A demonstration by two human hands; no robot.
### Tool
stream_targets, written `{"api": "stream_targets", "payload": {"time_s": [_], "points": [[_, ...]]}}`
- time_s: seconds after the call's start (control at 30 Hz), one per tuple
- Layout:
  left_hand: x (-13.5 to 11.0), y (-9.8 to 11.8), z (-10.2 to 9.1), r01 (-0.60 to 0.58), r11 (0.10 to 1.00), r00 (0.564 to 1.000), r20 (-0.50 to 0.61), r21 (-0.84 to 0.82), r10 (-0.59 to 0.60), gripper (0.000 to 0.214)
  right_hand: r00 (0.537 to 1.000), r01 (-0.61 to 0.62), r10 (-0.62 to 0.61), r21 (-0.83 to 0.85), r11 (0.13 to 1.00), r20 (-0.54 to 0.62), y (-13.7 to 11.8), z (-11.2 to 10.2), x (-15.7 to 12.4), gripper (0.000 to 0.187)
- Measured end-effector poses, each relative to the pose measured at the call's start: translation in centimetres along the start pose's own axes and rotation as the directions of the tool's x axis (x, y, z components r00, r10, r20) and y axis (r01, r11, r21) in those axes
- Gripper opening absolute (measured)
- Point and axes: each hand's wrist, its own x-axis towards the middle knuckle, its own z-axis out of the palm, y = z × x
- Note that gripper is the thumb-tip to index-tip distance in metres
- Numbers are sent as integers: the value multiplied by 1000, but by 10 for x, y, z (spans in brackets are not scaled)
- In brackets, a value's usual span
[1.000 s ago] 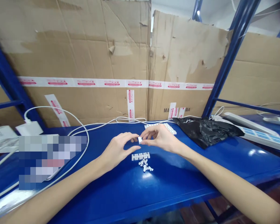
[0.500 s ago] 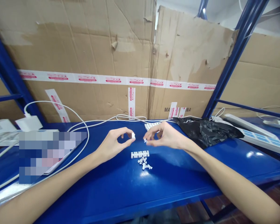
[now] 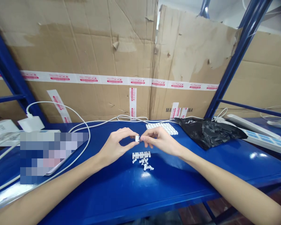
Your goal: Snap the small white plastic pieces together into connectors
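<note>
Pinched between the thumb and fingers of my left hand [image 3: 117, 143] is a small white plastic block [image 3: 137, 138], held upright above the table. My right hand [image 3: 160, 140] is at the block's right side, fingertips together against or very near its edge; whatever they grip is hidden. Below lies a row of joined white plastic blocks [image 3: 141, 155] with dark slots. In front of that row is a loose cluster of small white plastic pieces [image 3: 145, 164], and one piece [image 3: 134, 161] sits apart to its left.
A batch of white blocks in rows [image 3: 165, 128] lies behind my right hand, beside a black plastic bag [image 3: 203, 132]. White cables [image 3: 89, 140], a charger [image 3: 31, 124] and a blurred flat device [image 3: 53, 156] are at the left. Cardboard [image 3: 96, 47] stands behind the blue table [image 3: 103, 193].
My right hand has moved left to the block in my left hand; the small white piece in its fingertips no longer shows. A loose piece now lies left of the cluster.
</note>
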Motion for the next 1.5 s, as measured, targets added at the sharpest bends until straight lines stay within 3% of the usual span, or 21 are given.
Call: {"api": "stream_targets", "payload": {"time_s": [0.23, 0.4, 0.53, 0.63, 0.67, 0.73, 0.8, 0.83, 0.9, 1.03, 1.17, 1.23, 1.33, 1.43, 1.5], "points": [[-2, 3, 3, -172, 983, 985, 2, 68, 173, 7, 987, -147, 125, 249, 957, 102, 4, 6, 1, 40], [-2, 5, 5, -218, 974, 976, 8, 59, 218, 5, 979, -184, 147, 302, 936, 140, 3, 3, -1, 30], [-4, 4, 7, -243, 955, 962, -88, 170, 260, 5, 988, -157, 155, 218, 963, 24, 4, -7, 3, 14], [-4, 2, 4, -190, 956, 959, -168, 224, 230, 5, 990, -89, 97, 86, 992, -98, 1, -24, 2, 5], [-3, 1, 2, -171, 960, 962, -172, 224, 211, 5, 995, -76, 78, 35, 996, -58, -1, -29, 0, 2], [-3, -2, 0, -148, 967, 972, -148, 209, 181, 7, 980, -104, 113, -63, 993, 166, -5, -37, -4, 3], [-3, -5, 1, -164, 970, 978, -98, 180, 184, 9, 887, -156, 209, -159, 975, 412, -7, -38, -9, 7], [-4, -6, 2, -184, 969, 978, -71, 163, 198, 10, 841, -170, 248, -201, 965, 481, -6, -37, -10, 9], [-4, -6, 5, -231, 964, 971, -26, 135, 236, 13, 806, -169, 275, -241, 956, 525, -3, -32, -11, 18], [-5, -4, 9, -281, 954, 959, -13, 106, 284, 16, 837, -117, 178, -149, 982, 517, 1, -27, -9, 33], [-5, 1, 9, -281, 956, 957, -54, 80, 286, 17, 963, -90, 82, 17, 996, 255, -2, -21, -6, 36], [-6, 3, 10, -308, 948, 948, -63, 78, 313, 19, 982, -97, 66, 174, 980, 176, -2, -14, -3, 41], [-8, 3, 12, -322, 942, 942, -72, 99, 329, 19, 987, -117, 64, 389, 914, 146, 2, -5, 0, 46], [-7, 1, 11, -196, 975, 979, -39, 101, 201, 27, 991, -104, 66, 371, 923, 114, 11, -14, 3, 39], [-6, 0, 9, 26, 995, 999, 19, 100, -28, 33, 977, -139, 95, 228, 964, 193, 18, -29, 3, 36]]}}
